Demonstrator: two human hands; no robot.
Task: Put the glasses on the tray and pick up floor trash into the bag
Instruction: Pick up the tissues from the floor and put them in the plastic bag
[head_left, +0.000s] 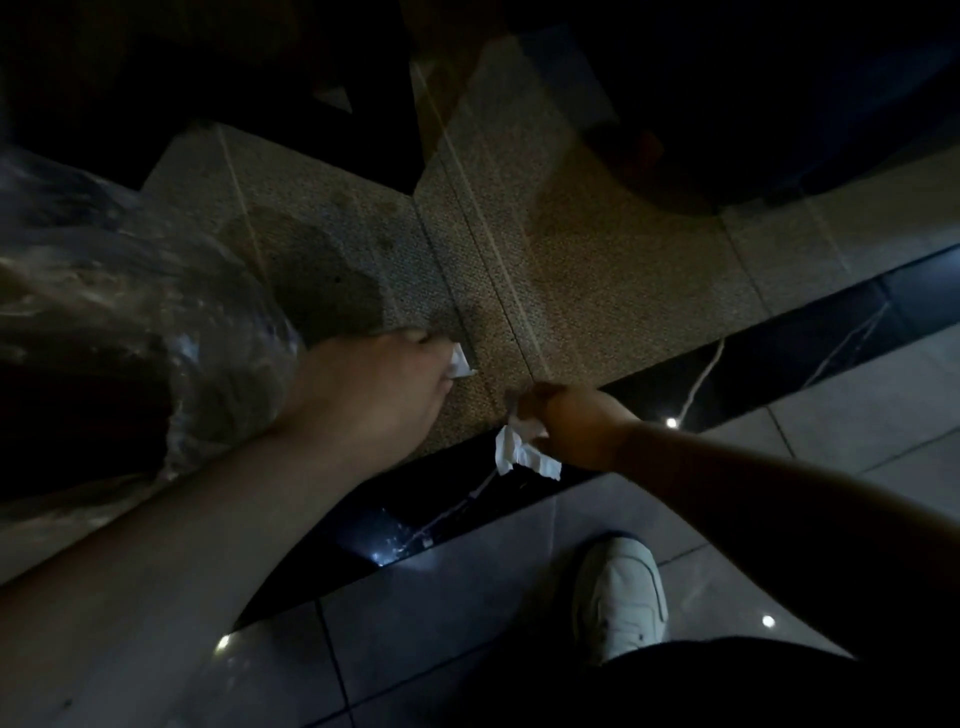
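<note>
A white sneaker (621, 597) stands on the glossy tile nearest the person. Beyond it, the right hand (569, 423) pinches a crumpled white paper scrap (524, 457) that dangles below its fingertips. The left hand (384, 384) grips a smaller white scrap (461, 361) at its fingertips, over the carpet (571, 270). The clear plastic bag (130, 312) hangs behind that wrist. Neither scrap is bagged yet; glasses and tray aren't visible.

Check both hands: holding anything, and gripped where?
Right hand pinches a white paper scrap by its top edge; the rest hangs below. Left hand holds a smaller white scrap at the fingertips, beside the clear bag.
</note>
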